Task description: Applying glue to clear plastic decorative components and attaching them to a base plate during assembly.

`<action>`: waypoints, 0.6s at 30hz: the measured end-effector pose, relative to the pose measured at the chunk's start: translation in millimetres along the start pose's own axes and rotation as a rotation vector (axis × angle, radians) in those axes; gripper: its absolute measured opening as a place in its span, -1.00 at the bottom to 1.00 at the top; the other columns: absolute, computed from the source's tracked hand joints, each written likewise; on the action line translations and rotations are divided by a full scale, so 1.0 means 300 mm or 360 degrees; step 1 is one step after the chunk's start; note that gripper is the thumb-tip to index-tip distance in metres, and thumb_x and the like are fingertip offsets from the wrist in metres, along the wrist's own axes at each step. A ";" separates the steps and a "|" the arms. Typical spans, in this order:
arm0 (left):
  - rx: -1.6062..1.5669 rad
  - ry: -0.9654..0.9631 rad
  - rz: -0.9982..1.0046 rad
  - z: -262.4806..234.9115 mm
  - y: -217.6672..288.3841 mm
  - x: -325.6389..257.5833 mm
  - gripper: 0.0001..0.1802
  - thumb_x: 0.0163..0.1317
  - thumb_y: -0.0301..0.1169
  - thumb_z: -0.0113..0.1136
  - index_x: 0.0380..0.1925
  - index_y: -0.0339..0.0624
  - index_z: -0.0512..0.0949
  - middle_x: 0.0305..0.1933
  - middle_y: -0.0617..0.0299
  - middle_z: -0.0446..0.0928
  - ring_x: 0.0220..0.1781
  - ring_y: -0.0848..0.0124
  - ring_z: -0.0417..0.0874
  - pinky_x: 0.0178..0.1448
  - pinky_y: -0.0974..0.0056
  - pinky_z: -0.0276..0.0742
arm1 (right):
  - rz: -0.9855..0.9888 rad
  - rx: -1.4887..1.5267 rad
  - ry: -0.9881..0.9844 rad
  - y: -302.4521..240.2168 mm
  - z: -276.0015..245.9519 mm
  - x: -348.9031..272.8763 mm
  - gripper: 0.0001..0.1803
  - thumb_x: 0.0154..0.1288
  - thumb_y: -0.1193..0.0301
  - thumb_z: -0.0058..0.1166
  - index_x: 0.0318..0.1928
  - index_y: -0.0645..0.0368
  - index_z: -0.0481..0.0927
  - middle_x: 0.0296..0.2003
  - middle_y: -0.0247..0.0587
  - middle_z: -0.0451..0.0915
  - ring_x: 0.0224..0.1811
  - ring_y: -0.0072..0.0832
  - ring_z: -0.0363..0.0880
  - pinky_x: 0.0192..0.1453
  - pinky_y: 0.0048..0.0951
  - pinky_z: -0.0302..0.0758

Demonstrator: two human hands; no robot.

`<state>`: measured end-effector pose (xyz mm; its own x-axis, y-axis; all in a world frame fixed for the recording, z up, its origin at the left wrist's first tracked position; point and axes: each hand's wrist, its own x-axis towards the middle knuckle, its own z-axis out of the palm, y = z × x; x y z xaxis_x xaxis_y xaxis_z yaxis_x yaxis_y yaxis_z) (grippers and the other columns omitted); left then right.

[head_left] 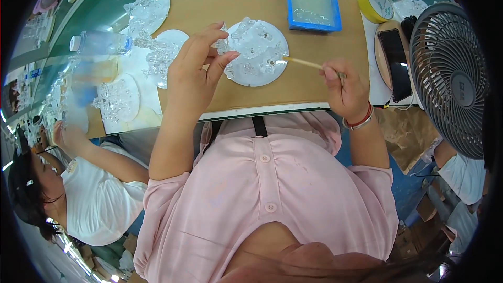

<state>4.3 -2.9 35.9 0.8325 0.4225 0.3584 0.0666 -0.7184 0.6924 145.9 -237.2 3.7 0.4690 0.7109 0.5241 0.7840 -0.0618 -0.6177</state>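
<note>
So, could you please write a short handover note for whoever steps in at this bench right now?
Left hand: pinches a small clear crystal piece at the edge of the round clear disc, thumb and forefinger closed on it.
Right hand: grips a thin wooden stick, its tip touching the disc's right side.
Things: the disc lies on the brown board, already carrying several clear ornaments. The blue tray sits behind it.
Done: finished-looking crystal discs stand to the left.
Left: the pinched piece looks not yet set; whether the stick carries glue cannot be told.
</note>
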 end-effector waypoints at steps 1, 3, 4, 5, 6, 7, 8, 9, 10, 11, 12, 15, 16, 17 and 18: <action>-0.0005 0.0004 -0.0003 -0.001 0.000 0.001 -0.69 0.05 -0.43 0.34 -0.19 -0.19 0.51 0.01 0.15 0.57 -0.47 0.42 0.59 -0.37 0.40 0.59 | 0.0003 0.0030 -0.0016 -0.010 -0.003 -0.011 -0.93 0.37 0.50 -0.05 -0.22 0.24 0.44 -0.42 -0.16 0.56 -0.46 -0.45 0.56 -0.38 -0.53 0.46; -0.0043 -0.0065 -0.0058 -0.007 0.002 0.003 -0.63 0.01 -0.39 0.38 -0.18 -0.19 0.51 0.06 0.13 0.53 -0.39 0.39 0.60 -0.31 0.36 0.60 | -0.0008 0.0077 -0.0024 -0.027 -0.005 -0.012 -0.94 0.36 0.51 -0.05 -0.23 0.25 0.44 -0.43 -0.16 0.57 -0.47 -0.44 0.57 -0.37 -0.52 0.47; -0.0046 -0.0063 -0.0062 -0.016 -0.001 0.008 -0.63 0.01 -0.39 0.38 -0.18 -0.19 0.51 0.06 0.13 0.53 -0.39 0.39 0.60 -0.31 0.36 0.60 | -0.0020 0.0125 -0.0027 -0.032 -0.004 -0.010 -0.95 0.35 0.53 -0.05 -0.23 0.25 0.44 -0.43 -0.15 0.57 -0.47 -0.43 0.57 -0.36 -0.51 0.48; -0.0017 -0.0147 0.0021 -0.032 -0.010 0.017 -0.55 -0.04 -0.36 0.41 -0.13 -0.17 0.49 0.12 0.11 0.48 -0.23 0.33 0.60 -0.17 0.30 0.58 | -0.0017 0.0123 -0.0031 -0.029 0.003 -0.008 -0.95 0.35 0.53 -0.05 -0.23 0.25 0.44 -0.43 -0.15 0.57 -0.47 -0.43 0.57 -0.36 -0.51 0.48; 0.0013 -0.0231 0.0104 -0.044 -0.014 0.023 -0.47 -0.09 -0.33 0.45 -0.07 -0.14 0.48 0.19 0.09 0.42 -0.07 0.26 0.59 -0.03 0.23 0.57 | 0.0030 0.0034 0.0052 -0.021 0.012 -0.004 -0.96 0.35 0.55 -0.06 -0.25 0.26 0.45 -0.43 -0.14 0.57 -0.48 -0.40 0.57 -0.37 -0.50 0.48; 0.0008 -0.0232 0.0101 -0.051 -0.010 0.028 -0.47 -0.09 -0.33 0.45 -0.07 -0.14 0.48 0.19 0.09 0.42 -0.07 0.26 0.59 -0.03 0.23 0.57 | 0.0076 -0.0055 0.0134 -0.017 0.017 -0.002 -0.97 0.34 0.56 -0.06 -0.26 0.26 0.45 -0.44 -0.13 0.57 -0.48 -0.38 0.57 -0.37 -0.48 0.48; 0.0010 -0.0275 0.0151 -0.061 -0.004 0.032 -0.38 -0.14 -0.32 0.48 -0.02 -0.11 0.45 0.25 0.07 0.35 0.08 0.20 0.49 0.10 0.18 0.47 | 0.0072 -0.0053 0.0129 -0.018 0.016 0.000 -0.97 0.34 0.56 -0.06 -0.26 0.26 0.45 -0.44 -0.13 0.57 -0.48 -0.38 0.57 -0.37 -0.48 0.48; 0.0012 -0.0318 0.0200 -0.068 -0.003 0.032 -0.29 -0.19 -0.30 0.50 0.04 -0.08 0.42 0.31 0.05 0.28 0.24 0.13 0.40 0.24 0.13 0.38 | 0.0027 -0.0075 0.0086 -0.022 0.012 0.000 -0.97 0.33 0.57 -0.06 -0.26 0.26 0.45 -0.45 -0.12 0.57 -0.49 -0.37 0.57 -0.38 -0.47 0.48; 0.0011 -0.0313 0.0195 -0.071 -0.012 0.030 -0.29 -0.19 -0.30 0.50 0.04 -0.08 0.42 0.31 0.05 0.28 0.24 0.13 0.40 0.24 0.13 0.38 | -0.0017 -0.0098 0.0042 -0.027 0.010 -0.001 -0.97 0.32 0.58 -0.06 -0.26 0.26 0.45 -0.46 -0.10 0.56 -0.49 -0.36 0.57 -0.39 -0.46 0.48; -0.0096 -0.0448 0.0153 -0.070 -0.025 0.027 -0.24 -0.22 -0.31 0.52 0.07 -0.07 0.40 0.33 0.05 0.24 0.30 0.11 0.33 0.28 0.12 0.32 | -0.0022 -0.0096 0.0037 -0.039 0.009 -0.007 -0.97 0.32 0.58 -0.06 -0.26 0.26 0.45 -0.46 -0.10 0.56 -0.49 -0.36 0.57 -0.39 -0.46 0.48; -0.0205 -0.0582 0.0112 -0.067 -0.037 0.025 -0.19 -0.25 -0.31 0.54 0.10 -0.05 0.38 0.35 0.04 0.20 0.36 0.08 0.26 0.33 0.10 0.27 | -0.0090 -0.0020 -0.0014 -0.056 0.008 -0.017 -0.97 0.31 0.60 -0.06 -0.26 0.26 0.45 -0.46 -0.09 0.56 -0.49 -0.35 0.57 -0.40 -0.45 0.47; -0.0273 -0.0534 0.0114 -0.048 -0.058 0.019 -0.19 -0.30 -0.33 0.56 0.07 -0.06 0.40 0.33 0.06 0.23 0.32 0.07 0.30 0.31 0.11 0.29 | -0.0168 0.0066 -0.0070 -0.075 0.011 -0.019 -0.96 0.31 0.60 -0.06 -0.26 0.25 0.45 -0.46 -0.08 0.56 -0.48 -0.36 0.56 -0.40 -0.47 0.47; -0.0276 -0.0530 0.0109 -0.040 -0.065 0.014 -0.19 -0.30 -0.33 0.56 0.07 -0.06 0.40 0.33 0.06 0.23 0.32 0.07 0.30 0.31 0.11 0.29 | -0.0177 0.0075 -0.0069 -0.077 0.011 -0.018 -0.97 0.31 0.59 -0.06 -0.26 0.24 0.45 -0.46 -0.08 0.56 -0.48 -0.38 0.56 -0.40 -0.48 0.47; -0.0288 -0.0477 0.0128 -0.033 -0.070 0.010 -0.18 -0.33 -0.33 0.57 0.05 -0.05 0.41 0.31 0.06 0.24 0.32 0.07 0.30 0.31 0.11 0.30 | -0.0176 0.0075 -0.0073 -0.069 0.012 -0.018 -0.97 0.31 0.59 -0.06 -0.26 0.24 0.45 -0.46 -0.08 0.56 -0.48 -0.38 0.56 -0.40 -0.48 0.47; -0.0299 -0.0423 0.0147 -0.026 -0.073 0.006 -0.18 -0.35 -0.34 0.59 0.04 -0.05 0.42 0.30 0.07 0.25 0.32 0.07 0.29 0.31 0.12 0.30 | -0.0069 0.0022 -0.0001 -0.051 0.014 -0.019 -0.97 0.32 0.58 -0.06 -0.25 0.24 0.45 -0.46 -0.10 0.56 -0.48 -0.40 0.56 -0.40 -0.50 0.46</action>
<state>0.0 18.0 26.5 0.9462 0.1838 0.2664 -0.0978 -0.6223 0.7767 129.6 -237.3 7.7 0.4345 0.7129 0.5504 0.7979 -0.0212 -0.6024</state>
